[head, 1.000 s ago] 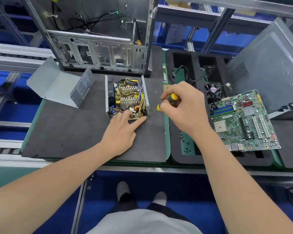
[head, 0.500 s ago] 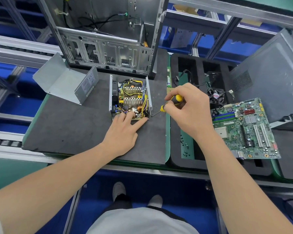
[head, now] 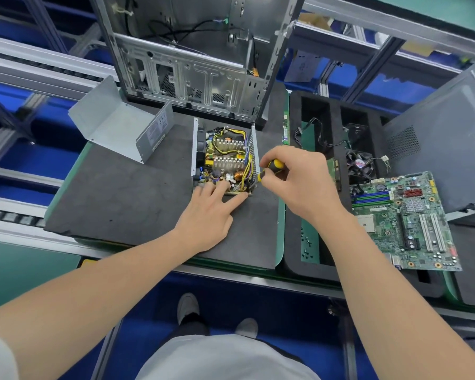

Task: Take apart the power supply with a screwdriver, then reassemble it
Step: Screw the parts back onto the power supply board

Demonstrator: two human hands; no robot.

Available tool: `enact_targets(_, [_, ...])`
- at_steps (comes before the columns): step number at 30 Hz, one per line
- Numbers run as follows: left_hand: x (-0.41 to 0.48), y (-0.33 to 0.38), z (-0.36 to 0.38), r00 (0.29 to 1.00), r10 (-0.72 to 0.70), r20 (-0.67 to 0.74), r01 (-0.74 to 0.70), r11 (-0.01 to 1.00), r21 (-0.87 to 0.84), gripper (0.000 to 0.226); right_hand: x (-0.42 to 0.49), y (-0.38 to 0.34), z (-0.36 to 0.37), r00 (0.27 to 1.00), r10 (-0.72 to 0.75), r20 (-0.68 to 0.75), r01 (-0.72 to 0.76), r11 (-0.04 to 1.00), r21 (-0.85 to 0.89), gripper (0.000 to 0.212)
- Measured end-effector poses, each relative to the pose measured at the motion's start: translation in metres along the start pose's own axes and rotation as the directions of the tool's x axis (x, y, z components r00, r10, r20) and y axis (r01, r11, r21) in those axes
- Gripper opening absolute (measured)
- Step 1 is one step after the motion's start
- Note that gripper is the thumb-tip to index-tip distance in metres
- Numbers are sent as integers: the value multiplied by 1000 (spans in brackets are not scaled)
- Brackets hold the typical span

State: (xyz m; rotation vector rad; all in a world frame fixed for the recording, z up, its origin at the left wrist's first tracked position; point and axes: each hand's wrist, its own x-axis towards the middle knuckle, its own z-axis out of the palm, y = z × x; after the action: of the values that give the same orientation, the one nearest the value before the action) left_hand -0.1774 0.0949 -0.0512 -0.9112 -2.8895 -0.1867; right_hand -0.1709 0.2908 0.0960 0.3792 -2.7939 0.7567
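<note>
The opened power supply (head: 225, 157) lies on the dark foam mat (head: 126, 198), its board, heatsinks and yellow wires exposed. Its removed metal cover (head: 121, 127) lies upturned to the left. My left hand (head: 206, 215) rests at the unit's near edge, straight fingers pressing on the board and frame. My right hand (head: 296, 179) grips a yellow-and-black screwdriver (head: 270, 168), whose tip points down-left into the near right corner of the unit.
An empty computer case (head: 192, 64) stands behind the power supply. To the right sits a black foam tray (head: 294, 242) with cables, a fan (head: 359, 163) and small screws (head: 306, 245). A green motherboard (head: 406, 220) lies on it, beside a grey side panel (head: 439, 138).
The view has shifted slightly. The screwdriver tip has moved in closer to the unit's near right corner. My left hand stays pressed on the near edge.
</note>
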Motion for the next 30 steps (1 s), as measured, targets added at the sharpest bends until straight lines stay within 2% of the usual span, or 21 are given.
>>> enact_targets(7, [-1,-2,1,1000,2,6,-2,1000,-5,60,3,1,9,994,-31,104,43,992,-115,14])
enact_targets(21, [-1,-2,-1,999,-5,34,5,1000,-12,60,9,-2,5,988,-12,155,32,991,-129,15])
enact_targets(30, [0,-2,2,1000,-1,19,1,1000,-16,59,11,-10,2,948,-85,305,130,983,-130,22])
